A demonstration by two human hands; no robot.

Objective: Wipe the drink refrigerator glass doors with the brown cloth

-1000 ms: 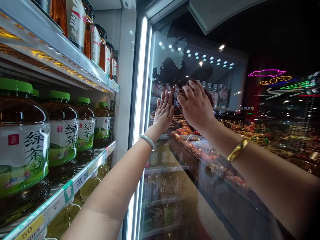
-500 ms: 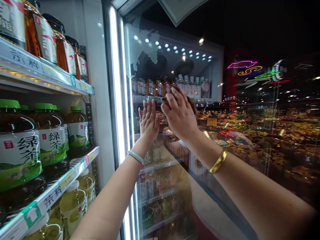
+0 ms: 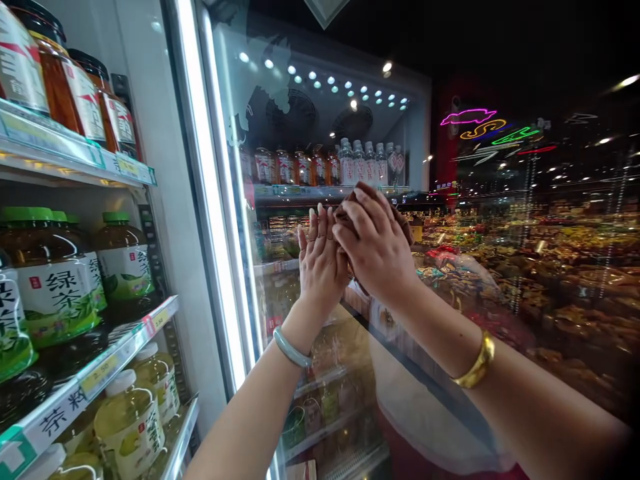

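Observation:
My left hand [image 3: 323, 263], with a pale green bangle [image 3: 291, 348] at its wrist, lies palm-first against the glass door [image 3: 310, 60], fingers stretched upward. Beside it, nearly touching, my right hand [image 3: 375, 243] presses a brown cloth [image 3: 406, 227] to the same glass. The cloth shows above the fingers and along the right side of the hand; the rest is hidden under the palm. A gold bangle [image 3: 477, 360] circles my right wrist.
Shelves [image 3: 115, 360] at the left hold green-capped tea bottles [image 3: 63, 287], amber bottles [image 3: 75, 93] and pale yellow bottles [image 3: 130, 413]. A bright light strip [image 3: 210, 173] runs down the door frame. Shelves, bottles and neon signs show in the glass.
My left hand has come closer to my right hand and the cloth. Both hands sit slightly farther right in view, while the shelves and door frame have shifted left.

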